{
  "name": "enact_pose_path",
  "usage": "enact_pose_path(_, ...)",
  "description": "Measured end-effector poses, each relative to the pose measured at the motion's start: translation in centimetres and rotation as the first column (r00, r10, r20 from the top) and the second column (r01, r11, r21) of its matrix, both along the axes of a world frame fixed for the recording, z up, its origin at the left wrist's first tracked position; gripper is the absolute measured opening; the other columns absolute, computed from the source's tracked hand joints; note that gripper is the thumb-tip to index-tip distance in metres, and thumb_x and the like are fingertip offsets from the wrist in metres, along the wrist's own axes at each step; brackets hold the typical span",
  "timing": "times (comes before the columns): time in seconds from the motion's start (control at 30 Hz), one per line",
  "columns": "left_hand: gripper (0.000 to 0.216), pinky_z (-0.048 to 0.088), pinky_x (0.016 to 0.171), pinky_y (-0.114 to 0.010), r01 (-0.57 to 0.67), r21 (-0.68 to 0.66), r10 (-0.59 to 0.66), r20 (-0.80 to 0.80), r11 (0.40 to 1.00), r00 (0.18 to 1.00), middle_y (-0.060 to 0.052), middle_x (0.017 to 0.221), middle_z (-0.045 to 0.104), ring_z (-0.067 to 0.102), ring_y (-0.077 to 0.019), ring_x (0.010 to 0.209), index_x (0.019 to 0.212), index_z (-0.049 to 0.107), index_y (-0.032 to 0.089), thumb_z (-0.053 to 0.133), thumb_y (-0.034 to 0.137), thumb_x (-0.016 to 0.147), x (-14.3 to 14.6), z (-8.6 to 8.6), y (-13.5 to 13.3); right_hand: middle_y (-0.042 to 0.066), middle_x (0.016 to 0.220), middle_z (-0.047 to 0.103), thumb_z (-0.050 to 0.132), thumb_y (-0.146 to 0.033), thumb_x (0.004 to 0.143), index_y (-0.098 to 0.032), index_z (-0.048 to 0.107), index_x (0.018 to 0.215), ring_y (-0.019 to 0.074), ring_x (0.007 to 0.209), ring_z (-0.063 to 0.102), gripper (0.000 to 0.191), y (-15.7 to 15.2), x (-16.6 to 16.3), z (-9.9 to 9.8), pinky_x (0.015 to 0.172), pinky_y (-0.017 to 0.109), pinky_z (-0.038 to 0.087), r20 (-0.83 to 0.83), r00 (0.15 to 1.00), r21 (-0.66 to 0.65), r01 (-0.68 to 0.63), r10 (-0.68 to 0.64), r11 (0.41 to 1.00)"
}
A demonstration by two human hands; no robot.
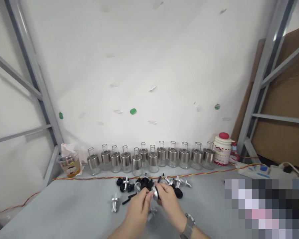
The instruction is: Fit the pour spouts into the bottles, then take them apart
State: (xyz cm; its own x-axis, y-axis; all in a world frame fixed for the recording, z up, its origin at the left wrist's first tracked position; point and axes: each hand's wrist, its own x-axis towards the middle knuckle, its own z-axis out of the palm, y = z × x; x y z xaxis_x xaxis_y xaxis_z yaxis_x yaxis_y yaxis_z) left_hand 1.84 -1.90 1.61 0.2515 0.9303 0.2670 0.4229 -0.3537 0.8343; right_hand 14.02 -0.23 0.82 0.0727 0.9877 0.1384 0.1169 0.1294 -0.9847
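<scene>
My left hand (139,205) and my right hand (168,198) meet low in the middle of the view. Between them they grip a silver-and-black bottle stopper (155,193), fingers closed on it from both sides and partly hiding it. Just beyond the fingers lies a loose pile of black and silver stopper parts (145,182). A silver spout piece (114,202) stands apart on the grey table to the left of my left hand. Another silver piece (153,210) lies below the hands, partly covered and blurred.
Glass bottles with steel sleeves (137,162) line the wall. A plastic cup (71,166) of amber liquid stands left of them, a white jar (222,150) with a red lid right. A twisted red-yellow wire (97,178) crosses the table (64,205) towards a power strip (254,170).
</scene>
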Motion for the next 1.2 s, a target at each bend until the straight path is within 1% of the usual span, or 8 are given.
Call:
enact_pose_path(0.13, 0.024, 0.035, 0.061, -0.026, 0.061, 0.371, 0.073, -0.337, 0.927, 0.939, -0.006, 0.075, 0.058, 0.051, -0.0182, 0.071, 0.072, 0.05, 0.019, 0.03, 0.028, 0.083, -0.4, -0.5, 0.2, -0.006, 0.043, 0.033, 0.034, -0.049, 0.079, -0.022, 0.037, 0.053, 0.01, 0.039, 0.03, 0.039, 0.3, 0.5, 0.0, 0.04, 0.023, 0.026, 0.133, 0.988, 0.049, 0.076, -0.082, 0.996)
enact_pose_path(0.33, 0.043, 0.031, 0.045, -0.02, -0.166, -0.053, 0.162, -0.076, 0.985, 0.984, 0.006, 0.046, 0.039, 0.041, -0.0119, 0.044, 0.068, 0.047, 0.019, 0.02, 0.046, 0.087, -1.1, -0.6, 1.0, 0.001, 0.06, 0.043, 0.033, -0.048, 0.084, -0.022, 0.037, 0.057, 0.0173, 0.061, 0.041, 0.038, 1.6, 4.8, 1.3, 0.062, 0.03, 0.033, 0.418, 0.808, 0.49, 0.185, -0.416, 0.852)
enact_pose_path(0.4, 0.044, 0.032, 0.048, -0.02, -0.225, -0.011, 0.221, -0.15, 0.974, 0.964, 0.005, 0.048, 0.041, 0.044, -0.0123, 0.048, 0.069, 0.05, 0.019, 0.023, 0.048, 0.086, -1.9, -0.3, 1.4, 0.003, 0.066, 0.047, 0.036, -0.046, 0.085, -0.022, 0.04, 0.063, 0.0191, 0.066, 0.043, 0.033, 2.8, 6.6, 0.9, 0.065, 0.031, 0.035, 0.511, 0.681, 0.548, 0.213, -0.525, 0.809)
enact_pose_path(0.63, 0.029, 0.041, 0.065, -0.027, -0.211, 0.406, 0.442, -0.643, 0.889, 0.625, -0.007, 0.091, 0.055, 0.052, -0.023, 0.09, 0.109, 0.055, 0.023, 0.043, 0.025, 0.082, -2.9, -0.7, 2.5, 0.008, 0.079, 0.051, 0.046, -0.03, 0.083, -0.017, 0.058, 0.076, 0.0228, 0.078, 0.048, 0.019, 4.5, 8.4, -0.4, 0.073, 0.034, 0.037, 0.671, 0.542, 0.542, 0.109, -0.507, 0.834)
enact_pose_path(0.8, 0.041, 0.045, 0.067, -0.03, -0.165, 0.48, 0.469, -0.629, 0.862, 0.62, -0.007, 0.091, 0.053, 0.05, -0.0227, 0.09, 0.122, 0.044, 0.019, 0.041, 0.023, 0.082, -3.0, -1.4, 2.6, 0.009, 0.08, 0.053, 0.053, -0.017, 0.073, -0.018, 0.064, 0.077, 0.0247, 0.081, 0.048, 0.011, 3.3, 7.1, -0.5, 0.073, 0.034, 0.037, 0.767, 0.476, 0.455, 0.07, -0.431, 0.888)
enact_pose_path(1.03, 0.034, 0.042, 0.083, -0.039, -0.143, 0.514, 0.397, -0.428, 0.846, 0.812, -0.01, 0.102, 0.048, 0.047, -0.0224, 0.097, 0.116, 0.047, 0.018, 0.036, 0.02, 0.084, -2.7, -0.5, 1.8, 0.005, 0.073, 0.053, 0.051, -0.019, 0.074, -0.018, 0.055, 0.076, 0.021, 0.073, 0.05, 0.005, 3.9, 6.8, -0.8, 0.068, 0.031, 0.038, 0.674, 0.63, 0.406, 0.12, -0.385, 0.906)
enact_pose_path(1.13, 0.034, 0.04, 0.089, -0.039, -0.079, 0.492, 0.272, -0.333, 0.867, 0.903, -0.009, 0.108, 0.047, 0.046, -0.0212, 0.103, 0.119, 0.043, 0.021, 0.036, 0.026, 0.086, -2.3, -0.3, 1.3, 0.0, 0.064, 0.051, 0.051, -0.032, 0.077, -0.019, 0.05, 0.079, 0.0161, 0.06, 0.048, 0.014, 3.5, 6.0, 0.3, 0.059, 0.028, 0.038, 0.293, 0.925, 0.278, 0.159, -0.241, 0.948)
enact_pose_path(1.2, 0.037, 0.04, 0.09, -0.04, -0.052, 0.481, 0.221, -0.302, 0.875, 0.927, -0.01, 0.11, 0.047, 0.046, -0.0214, 0.104, 0.122, 0.039, 0.021, 0.039, 0.03, 0.086, -2.1, -0.4, 1.2, -0.003, 0.059, 0.05, 0.058, -0.037, 0.071, -0.019, 0.05, 0.075, 0.0134, 0.053, 0.046, 0.02, 2.7, 5.1, 1.0, 0.053, 0.026, 0.036, -0.037, 0.998, 0.12, 0.048, -0.044, 0.992)
